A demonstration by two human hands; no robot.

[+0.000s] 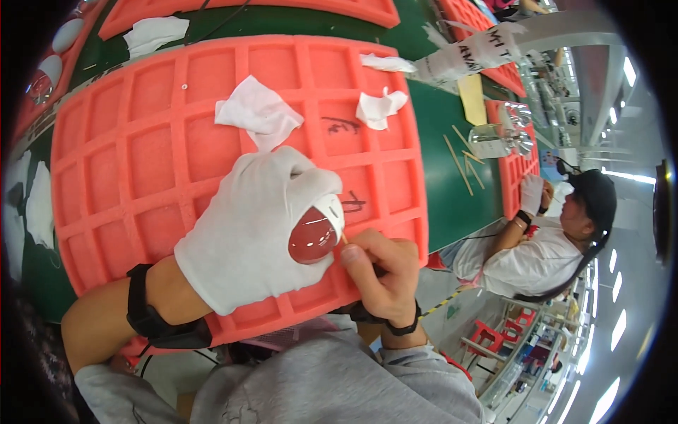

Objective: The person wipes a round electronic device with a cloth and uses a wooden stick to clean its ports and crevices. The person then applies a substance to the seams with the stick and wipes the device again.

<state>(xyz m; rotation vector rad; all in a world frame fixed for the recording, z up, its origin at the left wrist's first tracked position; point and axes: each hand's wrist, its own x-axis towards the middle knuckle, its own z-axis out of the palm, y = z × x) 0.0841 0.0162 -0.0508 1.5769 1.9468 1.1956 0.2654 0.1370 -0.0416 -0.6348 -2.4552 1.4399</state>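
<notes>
My left hand (244, 226), in a white glove, is closed around a round piece with a glossy clear dome (311, 239) and a white rim. Red shows through the dome. My bare right hand (385, 272) pinches a thin wooden stick (345, 239), whose tip is at the white rim; most of the stick is hidden by the fingers. Both hands are over the near side of a red foam tray (148, 150) with square pockets. A crumpled white cloth (259, 113) lies on the tray beyond my left hand, and a smaller white cloth (381, 108) lies to its right.
Several wooden sticks (458, 165) lie on the green table (441, 201) right of the tray. Beyond them are clear domed pieces (494, 140) and a yellow sheet (472, 99). A taped post (470, 55) stands at the far right. A co-worker (537, 247) sits on the right.
</notes>
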